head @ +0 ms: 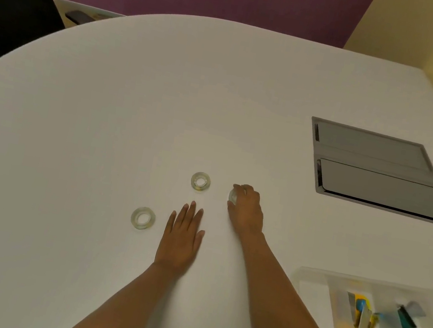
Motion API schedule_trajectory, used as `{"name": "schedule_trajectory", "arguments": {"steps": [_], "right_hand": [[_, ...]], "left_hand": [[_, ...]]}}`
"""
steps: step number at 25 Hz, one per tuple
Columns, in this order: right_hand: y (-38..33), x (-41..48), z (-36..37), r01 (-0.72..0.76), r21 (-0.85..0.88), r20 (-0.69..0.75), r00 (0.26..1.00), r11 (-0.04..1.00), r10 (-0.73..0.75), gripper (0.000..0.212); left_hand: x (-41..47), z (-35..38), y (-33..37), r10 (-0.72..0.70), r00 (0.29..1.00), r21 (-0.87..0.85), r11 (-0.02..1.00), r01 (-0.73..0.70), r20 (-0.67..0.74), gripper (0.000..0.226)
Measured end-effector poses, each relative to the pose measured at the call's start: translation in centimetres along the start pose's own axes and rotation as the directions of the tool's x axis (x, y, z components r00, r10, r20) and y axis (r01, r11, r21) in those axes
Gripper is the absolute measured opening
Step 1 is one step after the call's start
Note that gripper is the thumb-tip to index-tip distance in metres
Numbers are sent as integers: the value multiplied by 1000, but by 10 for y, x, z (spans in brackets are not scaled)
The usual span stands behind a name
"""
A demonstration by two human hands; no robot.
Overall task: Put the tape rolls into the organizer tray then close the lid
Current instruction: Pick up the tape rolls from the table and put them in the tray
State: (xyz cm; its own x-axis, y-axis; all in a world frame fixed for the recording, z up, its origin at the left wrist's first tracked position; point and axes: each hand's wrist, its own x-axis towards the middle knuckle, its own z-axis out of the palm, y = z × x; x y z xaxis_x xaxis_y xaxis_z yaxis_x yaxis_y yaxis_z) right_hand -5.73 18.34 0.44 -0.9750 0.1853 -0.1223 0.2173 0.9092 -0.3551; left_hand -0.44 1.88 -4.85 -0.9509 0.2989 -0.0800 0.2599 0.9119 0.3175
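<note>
Head view, step in hand: looks like the first pickup, right hand [246, 202] is curled over a clear tape roll [233, 195] out in the middle of the table [102, 115], fingers closed around it.
How to do it well: I'd pinch it by the outer rim and lift straight up before swinging over. It's slick clear plastic, so a sloppy grab probably lets it roll away.
Right arm pose: stretched forward from the near edge, wrist bent down, knuckles on top, roll mostly hidden under the fingers.
Left hand [183, 233]: flat on the table, palm down, fingers together, holding nothing.
Other rolls: second roll [200, 181] lies flat just left of the right hand, third roll [143, 218] sits just beside the left hand, toward the near-left.
Organizer tray [313, 279]: near-right corner of the table, open, already has clips and bits in some compartments. Can't make out its lid.
Progress guess: none of the three rolls is in yet.
</note>
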Motion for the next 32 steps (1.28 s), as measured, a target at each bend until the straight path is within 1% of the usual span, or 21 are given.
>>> {"name": "schedule_trajectory", "arguments": {"steps": [4, 7, 9, 13, 22, 26, 29, 32], "right_hand": [[5, -20, -14, -35, 109, -70, 997, 993, 43, 48], [11, -43, -29, -18, 220, -136, 989, 975, 49, 47], [17, -60, -40, 9, 265, -182, 982, 964, 41, 46], [38, -98, -57, 23, 335, -271, 960, 942, 73, 45], [94, -175, -65, -40, 387, -321, 931, 921, 175, 45], [111, -196, -52, -149, 362, -285, 922, 920, 261, 44], [120, -201, -44, -246, 351, -186, 928, 904, 324, 45], [126, -198, -41, -288, 304, -73, 943, 908, 324, 50]], "left_hand": [[-17, 2, 10, -16, 1000, -11, 1000, 16, 22, 55], [-36, 4, 20, -20, 998, 2, 1000, 20, 54, 56], [-52, 4, 26, -13, 997, 1, 1000, 13, 71, 56], [-86, 7, 36, 9, 997, 2, 1000, -10, 80, 56], [-135, 12, 48, 32, 994, 15, 999, -34, 102, 56], [-144, 12, 48, 32, 993, 8, 999, -33, 110, 56], [-152, 15, 48, 33, 995, 7, 999, -34, 98, 55], [-158, 17, 47, 34, 996, -2, 999, -34, 84, 55]]}}
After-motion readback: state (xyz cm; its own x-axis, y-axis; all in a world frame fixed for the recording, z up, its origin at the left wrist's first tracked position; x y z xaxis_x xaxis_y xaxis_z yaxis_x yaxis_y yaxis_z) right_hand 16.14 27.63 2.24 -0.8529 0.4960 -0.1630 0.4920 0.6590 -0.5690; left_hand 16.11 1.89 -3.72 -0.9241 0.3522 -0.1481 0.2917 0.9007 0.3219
